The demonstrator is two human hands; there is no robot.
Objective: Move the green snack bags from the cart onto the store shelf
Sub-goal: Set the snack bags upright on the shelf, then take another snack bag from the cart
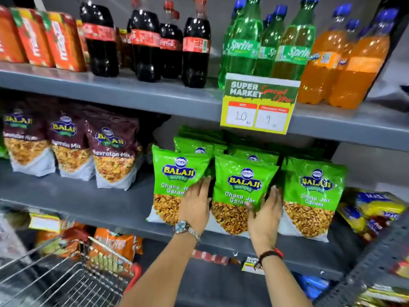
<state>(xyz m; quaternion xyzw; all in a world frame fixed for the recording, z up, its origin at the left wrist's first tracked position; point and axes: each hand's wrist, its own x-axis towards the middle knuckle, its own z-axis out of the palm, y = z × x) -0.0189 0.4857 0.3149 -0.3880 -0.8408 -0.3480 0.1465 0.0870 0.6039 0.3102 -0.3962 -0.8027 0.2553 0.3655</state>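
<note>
Three green snack bags stand upright in a front row on the grey middle shelf [93, 202]: a left bag [174, 173], a middle bag [240, 187] and a right bag [314, 191]. More green bags [194, 145] stand behind them. My left hand [195, 206] presses flat on the middle bag's left edge, overlapping the left bag. My right hand [265, 216] grips the middle bag's right edge, fingers reaching into the gap beside the right bag. The wire cart [66, 278] is at the lower left; no green bags show in its visible part.
Maroon snack bags [110, 156] fill the same shelf's left side. Cola, green and orange soda bottles stand on the shelf above, where a price sign [259, 103] hangs over the green bags. Yellow packets [371, 209] lie at the right, orange packets [115, 242] below.
</note>
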